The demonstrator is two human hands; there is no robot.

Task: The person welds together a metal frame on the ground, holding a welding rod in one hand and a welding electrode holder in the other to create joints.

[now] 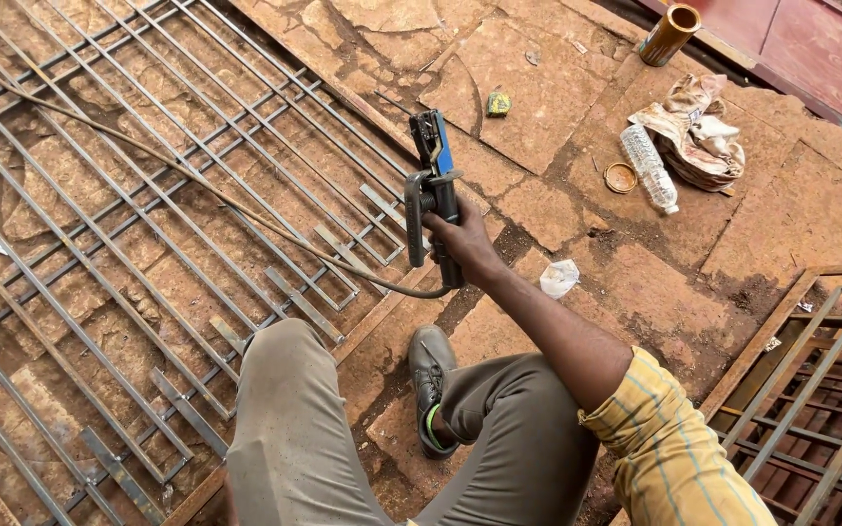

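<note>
My right hand point(464, 245) grips the dark handle of a welding electrode holder point(433, 185) with a blue top, held upright over the edge of a steel bar grille point(148, 224). A thick cable point(275, 229) runs from the holder's base back across the grille to the upper left. No rod shows in the holder's jaws. My left hand is out of view. My knees in grey trousers and one dark shoe point(431, 380) fill the bottom centre, and my right sleeve is yellow-striped.
Red stone paving surrounds the grille. A plastic bottle point(649, 168), a crumpled cloth point(696, 131), a small ring point(621, 177) and a can point(669, 34) lie at the upper right. Another metal frame point(811, 390) lies at the lower right. A crumpled white scrap point(559, 278) is near my arm.
</note>
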